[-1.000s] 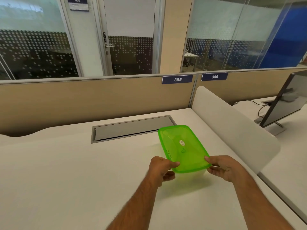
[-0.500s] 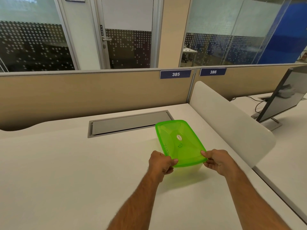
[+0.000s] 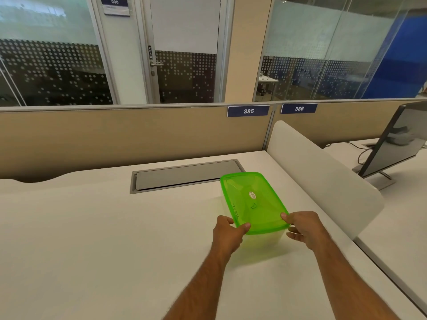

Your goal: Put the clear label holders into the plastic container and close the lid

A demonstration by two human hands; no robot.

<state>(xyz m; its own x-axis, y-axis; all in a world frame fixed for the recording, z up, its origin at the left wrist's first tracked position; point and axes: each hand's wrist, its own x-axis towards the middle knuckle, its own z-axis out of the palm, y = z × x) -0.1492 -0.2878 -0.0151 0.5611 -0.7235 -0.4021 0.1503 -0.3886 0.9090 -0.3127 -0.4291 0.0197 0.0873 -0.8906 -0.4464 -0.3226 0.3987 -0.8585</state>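
A person's two bare hands grip the near end of a green-lidded plastic container (image 3: 263,241) that stands on a white desk (image 3: 92,239), toward its right side. The left hand (image 3: 227,235) clamps the near-left corner, thumb on top of the green lid (image 3: 253,200) and fingers curled below the rim; the right hand (image 3: 302,229) clamps the near-right corner the same way, thumb on the lid and fingers against the translucent wall. The lid lies flat over the container, a small oval sticker (image 3: 252,194) near its middle. Whether anything lies inside cannot be told through the tinted plastic. Just beyond the container's far end, a grey cable hatch (image 3: 182,175) is set into the desk. A rounded white divider panel (image 3: 323,172) stands to the right, with a monitor (image 3: 392,139) on the neighbouring desk beyond it. Number plates reading 385 (image 3: 248,111) and 386 (image 3: 298,108) sit on the far partition.
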